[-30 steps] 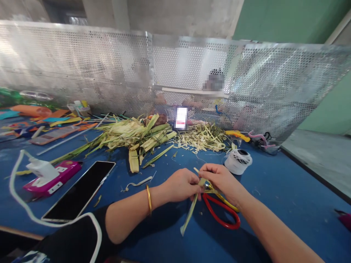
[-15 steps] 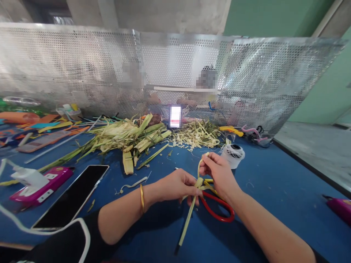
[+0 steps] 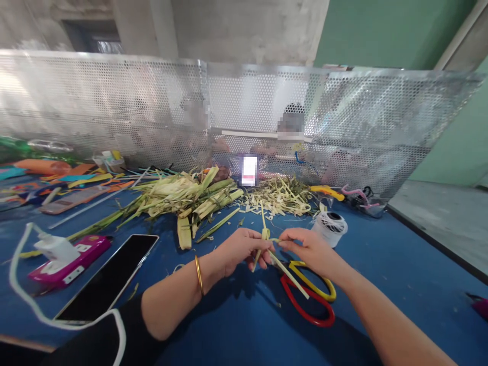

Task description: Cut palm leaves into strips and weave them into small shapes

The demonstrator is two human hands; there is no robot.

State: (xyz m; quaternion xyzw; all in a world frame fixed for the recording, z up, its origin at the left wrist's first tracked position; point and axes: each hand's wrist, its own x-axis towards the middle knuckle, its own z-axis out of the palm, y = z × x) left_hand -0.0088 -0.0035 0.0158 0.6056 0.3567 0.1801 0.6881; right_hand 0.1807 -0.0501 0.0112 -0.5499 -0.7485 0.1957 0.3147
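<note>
Currently | left hand (image 3: 247, 249) pinching crossed strips (image 3: 265, 233) | right hand (image 3: 309, 250) pinching thin strand (image 3: 275, 240) | scissors (image 3: 297, 311) near

Crossed leaf strips (image 3: 266, 233), 2-handed grip.
Left hand (image 3: 244, 250) pinches the crossing, right hand (image 3: 308, 249) the rightward end. Scissors (image 3: 295, 309) below-right of grip, thread spool (image 3: 330, 230) up-right, leaf pile (image 3: 179, 190) up-left, black phone (image 3: 110, 277) well left.

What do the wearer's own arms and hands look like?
The left hand and right hand are ungloved. A thin, gold-coloured round bangle circles the left wrist; a black fabric sleeve ends near that elbow. The right forearm shows neither.
</note>
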